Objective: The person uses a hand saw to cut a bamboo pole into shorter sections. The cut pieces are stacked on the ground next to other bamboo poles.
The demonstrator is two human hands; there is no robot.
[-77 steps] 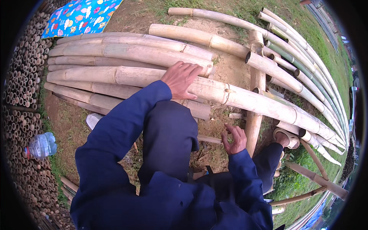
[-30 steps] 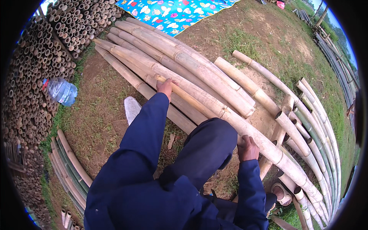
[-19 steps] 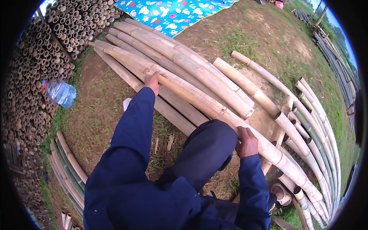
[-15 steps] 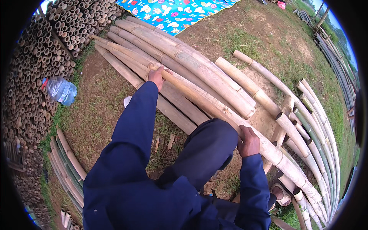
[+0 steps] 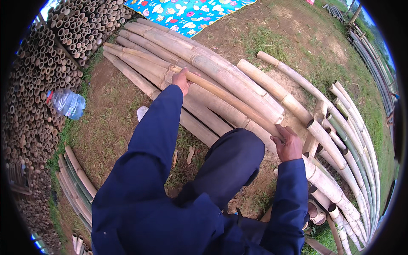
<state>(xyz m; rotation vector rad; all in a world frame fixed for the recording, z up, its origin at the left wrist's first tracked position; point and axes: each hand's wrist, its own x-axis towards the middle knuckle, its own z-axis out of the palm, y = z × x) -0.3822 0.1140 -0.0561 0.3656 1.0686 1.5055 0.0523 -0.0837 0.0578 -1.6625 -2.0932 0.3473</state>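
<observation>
A smooth tan bamboo strip (image 5: 233, 100) lies slantwise over a thick bamboo pole (image 5: 212, 100), between my two hands. My left hand (image 5: 181, 80) is closed round the strip's far left part, its thumb and fingers near the pole's surface. At the strip's near right end, my right hand (image 5: 290, 143) grips it between thumb and fingers. My bent knee (image 5: 238, 148) in dark trousers is beside the pole, between my arms. Several other thick bamboo poles (image 5: 204, 59) lie side by side just beyond.
Cut bamboo poles (image 5: 331, 146) fan out on the right across a bamboo crosspiece (image 5: 319, 111). A patterned blue sheet (image 5: 187, 15) lies at the far side. On the left are a large plastic bottle (image 5: 68, 103), a wall of stacked bamboo (image 5: 38, 93) and more poles (image 5: 78, 170).
My right hand has moved right and a little away from me, off the side of my knee. My left hand has shifted slightly right. The strip has moved rightward with them.
</observation>
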